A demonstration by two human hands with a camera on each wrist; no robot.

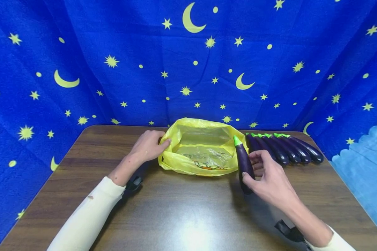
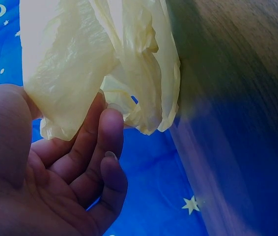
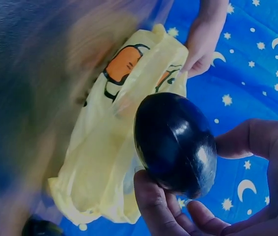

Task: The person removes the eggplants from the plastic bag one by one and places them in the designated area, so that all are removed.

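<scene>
A yellow plastic bag stands on the table with its mouth spread wide. My left hand pinches the left edge of its rim between thumb and fingers; the left wrist view shows the thin plastic bunched there. In my right hand is a dark purple eggplant with a bright green stem cap, gripped between thumb and fingertips. It tilts at the bag's right rim, stem end up and overlapping the rim in the head view. From the right wrist camera its rounded, glossy bottom end faces me.
Several more eggplants lie side by side to the right of the bag, green caps toward the back. The brown wooden table meets a blue star-and-moon cloth behind. A light blue cloth hangs at the right edge.
</scene>
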